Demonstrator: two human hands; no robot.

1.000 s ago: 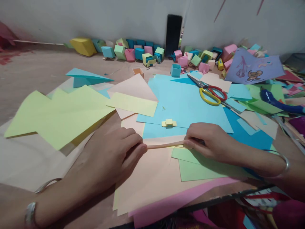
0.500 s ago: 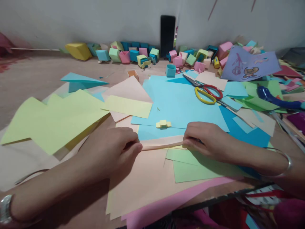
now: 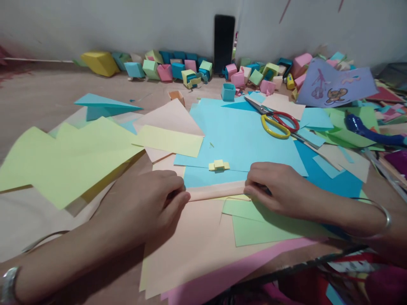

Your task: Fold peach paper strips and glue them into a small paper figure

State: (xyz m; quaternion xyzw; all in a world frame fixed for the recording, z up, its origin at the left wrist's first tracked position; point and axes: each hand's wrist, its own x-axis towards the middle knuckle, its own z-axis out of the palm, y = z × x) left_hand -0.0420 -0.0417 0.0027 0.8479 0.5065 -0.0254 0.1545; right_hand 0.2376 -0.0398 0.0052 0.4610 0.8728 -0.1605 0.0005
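Between my two hands a peach paper strip (image 3: 218,191) stretches sideways, with a narrow fold along its near edge. My left hand (image 3: 159,197) pinches its left end between thumb and curled fingers. At the other end my right hand (image 3: 275,186) grips the strip the same way. Just beyond it, a small folded yellow paper piece (image 3: 219,165) rests on light blue sheets (image 3: 222,131). Under and in front of the strip lie a large peach sheet (image 3: 181,245) and green paper pieces (image 3: 270,228).
Scissors (image 3: 275,120) with red and yellow handles lie at the back right. Small paper boxes (image 3: 165,72) line the wall around an upright black phone (image 3: 224,44). Yellow-green sheets (image 3: 73,154) and a blue folded paper (image 3: 106,106) are on the left. A glue gun-like blue object (image 3: 365,129) sits right.
The strip's near edge has turned slightly, so more of its flat face shows. Both hands keep their hold and have barely moved; the view has shifted a little.
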